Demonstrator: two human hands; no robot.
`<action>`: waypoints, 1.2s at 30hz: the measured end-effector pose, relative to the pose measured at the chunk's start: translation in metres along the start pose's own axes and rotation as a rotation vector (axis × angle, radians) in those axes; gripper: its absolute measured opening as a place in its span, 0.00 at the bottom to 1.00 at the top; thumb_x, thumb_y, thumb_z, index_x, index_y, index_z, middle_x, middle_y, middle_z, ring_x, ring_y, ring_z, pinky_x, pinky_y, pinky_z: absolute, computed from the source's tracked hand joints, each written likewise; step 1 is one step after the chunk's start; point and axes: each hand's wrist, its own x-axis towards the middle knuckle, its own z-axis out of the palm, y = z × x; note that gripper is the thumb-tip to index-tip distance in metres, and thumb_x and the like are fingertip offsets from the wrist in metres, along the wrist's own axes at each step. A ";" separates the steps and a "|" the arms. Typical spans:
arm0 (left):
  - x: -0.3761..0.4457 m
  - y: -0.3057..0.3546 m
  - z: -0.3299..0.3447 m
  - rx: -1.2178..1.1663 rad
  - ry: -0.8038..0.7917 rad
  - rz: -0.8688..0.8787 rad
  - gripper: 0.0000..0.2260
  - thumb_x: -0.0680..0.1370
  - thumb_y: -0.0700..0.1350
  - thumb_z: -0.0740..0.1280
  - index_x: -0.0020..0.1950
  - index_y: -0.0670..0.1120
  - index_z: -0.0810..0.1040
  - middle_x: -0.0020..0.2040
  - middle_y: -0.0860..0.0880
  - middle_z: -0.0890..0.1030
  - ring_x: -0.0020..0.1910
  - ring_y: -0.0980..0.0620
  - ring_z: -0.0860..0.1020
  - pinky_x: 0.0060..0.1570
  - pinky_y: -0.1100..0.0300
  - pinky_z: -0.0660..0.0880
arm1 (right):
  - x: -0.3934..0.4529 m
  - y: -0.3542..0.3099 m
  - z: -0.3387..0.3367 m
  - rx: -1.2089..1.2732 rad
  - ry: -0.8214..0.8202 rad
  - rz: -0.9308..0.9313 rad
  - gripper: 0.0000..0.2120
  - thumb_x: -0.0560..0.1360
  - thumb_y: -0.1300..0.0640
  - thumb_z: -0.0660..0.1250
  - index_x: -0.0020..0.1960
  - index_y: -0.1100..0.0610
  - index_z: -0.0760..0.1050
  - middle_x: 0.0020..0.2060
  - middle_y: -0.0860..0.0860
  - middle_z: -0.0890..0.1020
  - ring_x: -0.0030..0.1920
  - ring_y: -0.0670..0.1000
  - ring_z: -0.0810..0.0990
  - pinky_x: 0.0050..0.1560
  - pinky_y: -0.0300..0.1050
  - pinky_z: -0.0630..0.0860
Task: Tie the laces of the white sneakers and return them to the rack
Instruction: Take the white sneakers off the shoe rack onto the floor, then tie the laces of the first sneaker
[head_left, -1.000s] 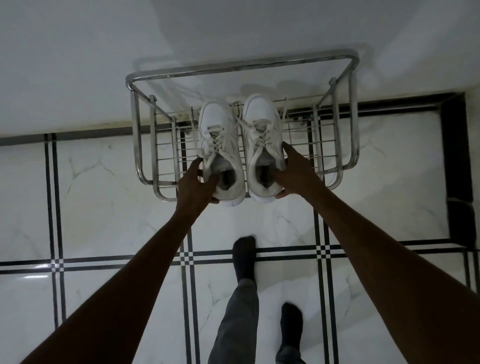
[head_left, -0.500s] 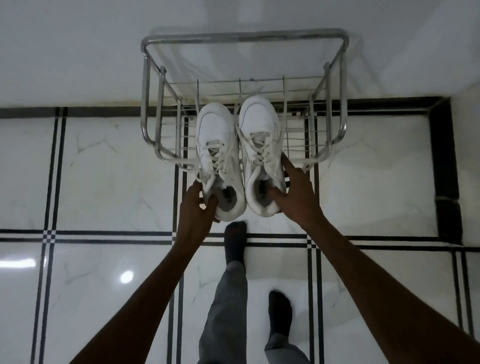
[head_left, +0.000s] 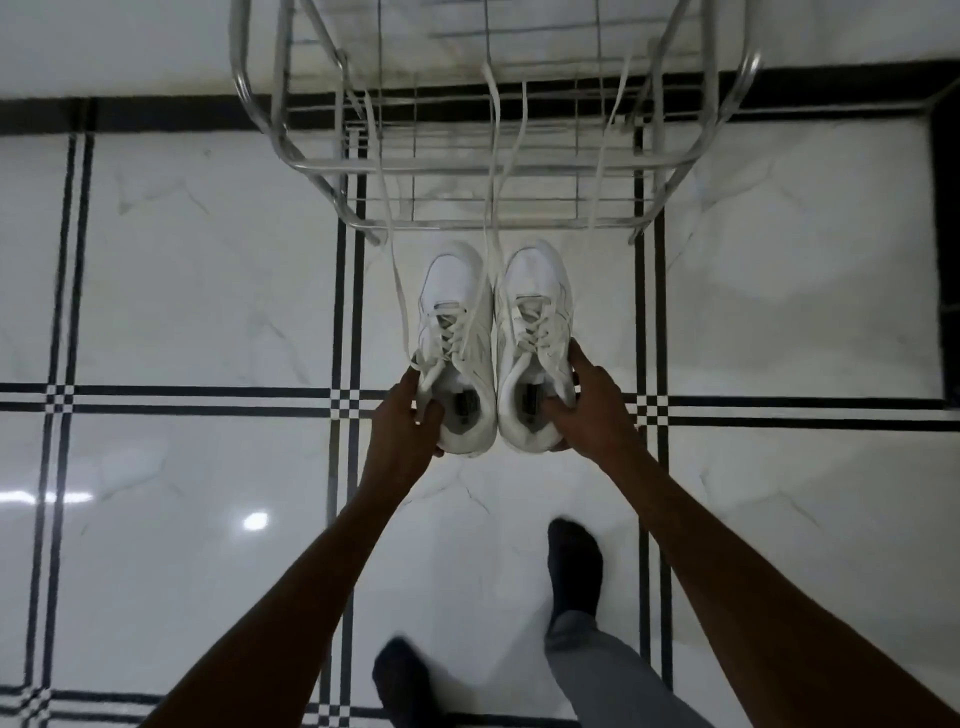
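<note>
Left hand (head_left: 402, 421) and right hand (head_left: 589, 410) each clamped on a sneaker (head_left: 457, 343) heel, pair held over floor at 6 o'clock of rack (head_left: 493, 156), laces (head_left: 491, 171) trailing onto rack wires—draw back slowly so laces slide free unsnagged.

We can read no text, brand or number anywhere. Inside the heel opening of each white sneaker (head_left: 456, 348) (head_left: 535, 343) we see a small dark label on the insole, but any print on them is too small and blurred to make out.
</note>
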 end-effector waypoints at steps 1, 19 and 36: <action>0.007 -0.016 0.009 0.009 -0.008 -0.008 0.17 0.82 0.37 0.63 0.72 0.43 0.72 0.54 0.40 0.81 0.35 0.50 0.81 0.25 0.67 0.76 | 0.005 0.013 0.010 -0.004 -0.009 0.013 0.32 0.74 0.65 0.68 0.76 0.56 0.64 0.47 0.58 0.83 0.39 0.56 0.84 0.27 0.35 0.78; 0.084 -0.200 0.114 0.061 -0.036 0.013 0.21 0.79 0.50 0.71 0.71 0.49 0.74 0.57 0.48 0.82 0.49 0.46 0.83 0.46 0.59 0.78 | 0.049 0.171 0.133 -0.165 0.066 0.196 0.29 0.76 0.54 0.69 0.74 0.57 0.65 0.66 0.59 0.75 0.67 0.61 0.73 0.62 0.57 0.77; 0.127 -0.202 0.101 -0.115 0.064 0.249 0.05 0.74 0.42 0.77 0.48 0.43 0.85 0.45 0.47 0.86 0.45 0.45 0.86 0.41 0.41 0.84 | 0.100 0.103 0.187 -0.440 0.092 -0.148 0.11 0.76 0.53 0.69 0.42 0.60 0.81 0.36 0.54 0.83 0.37 0.52 0.81 0.36 0.42 0.71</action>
